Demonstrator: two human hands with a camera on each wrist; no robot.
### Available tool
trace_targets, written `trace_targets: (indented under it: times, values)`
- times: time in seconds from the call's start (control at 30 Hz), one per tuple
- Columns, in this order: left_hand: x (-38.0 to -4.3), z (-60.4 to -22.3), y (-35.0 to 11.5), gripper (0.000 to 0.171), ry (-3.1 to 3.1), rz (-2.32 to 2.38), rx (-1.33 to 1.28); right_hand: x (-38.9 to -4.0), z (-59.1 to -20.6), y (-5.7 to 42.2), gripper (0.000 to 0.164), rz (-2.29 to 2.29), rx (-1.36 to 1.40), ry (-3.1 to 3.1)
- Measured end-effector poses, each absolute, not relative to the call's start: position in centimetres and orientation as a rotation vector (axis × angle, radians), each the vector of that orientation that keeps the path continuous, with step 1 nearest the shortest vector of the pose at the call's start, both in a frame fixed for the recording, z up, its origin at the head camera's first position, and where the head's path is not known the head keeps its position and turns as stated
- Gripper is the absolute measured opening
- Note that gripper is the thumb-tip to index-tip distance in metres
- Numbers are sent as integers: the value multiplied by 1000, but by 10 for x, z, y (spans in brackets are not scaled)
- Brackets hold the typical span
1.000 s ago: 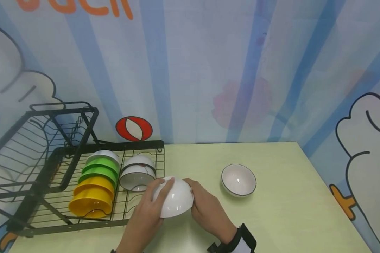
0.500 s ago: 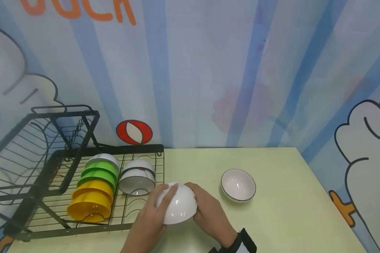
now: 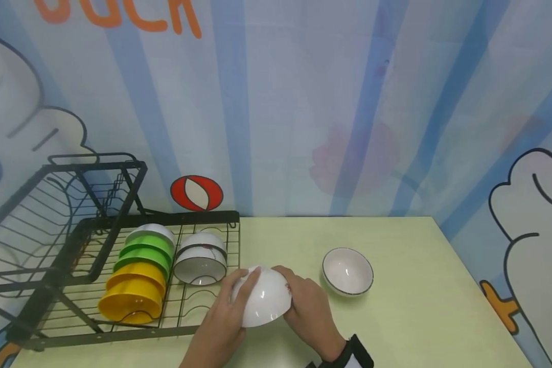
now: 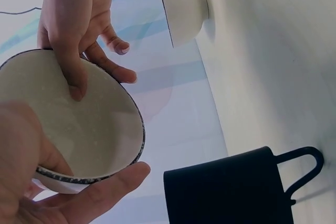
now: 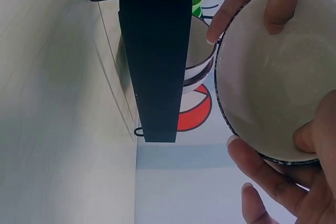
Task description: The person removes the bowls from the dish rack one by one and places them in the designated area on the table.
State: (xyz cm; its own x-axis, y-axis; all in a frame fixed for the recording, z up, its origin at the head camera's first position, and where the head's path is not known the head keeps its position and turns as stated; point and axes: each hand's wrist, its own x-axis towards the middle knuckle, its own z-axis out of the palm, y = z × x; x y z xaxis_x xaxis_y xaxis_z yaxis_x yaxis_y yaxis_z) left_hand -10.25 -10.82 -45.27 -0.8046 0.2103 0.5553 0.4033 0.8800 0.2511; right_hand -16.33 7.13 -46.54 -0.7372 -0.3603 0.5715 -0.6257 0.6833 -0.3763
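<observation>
Both hands hold a white bowl (image 3: 268, 301) above the table in front of the rack, tilted with its outside toward the head camera. My left hand (image 3: 224, 318) grips its left side, fingers over the outer wall. On the right side my right hand (image 3: 309, 313) grips the rim. In the left wrist view, the thumb of each hand lies inside the bowl (image 4: 102, 129) and other fingers lie outside its dark-speckled rim. The same grip shows in the right wrist view, around the bowl (image 5: 273, 82). A second white bowl (image 3: 347, 272) stands upright on the table to the right.
A black dish rack (image 3: 133, 335) stands at left. It holds yellow bowls (image 3: 131, 301), green bowls (image 3: 144, 258) and white bowls (image 3: 200, 266), all on their sides. Behind the table (image 3: 418, 306) hangs a printed curtain (image 3: 285, 102).
The held bowl and both hands have shifted slightly right, a little away from the rack. Both hands keep their grip. The whole head view has dropped slightly with the camera.
</observation>
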Motion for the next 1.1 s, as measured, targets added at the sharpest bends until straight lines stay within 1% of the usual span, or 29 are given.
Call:
trace_targets:
  times: [0.43,0.67,0.83,1.1]
  values:
    - [-105,-454,-108,114,-2566,-496,-463,-169,-466,76,43,692,729,-2411]
    - [-104,-459,-109,102,-2563,-354,-452,-170,-468,81,46,684,694,-2425]
    - [-106,-461,-107,96,-2540,-291,-462,-172,-467,85,46,661,681,-2396]
    - [-107,-462,-105,87,-2518,-244,-455,-176,-466,95,56,660,606,-2428]
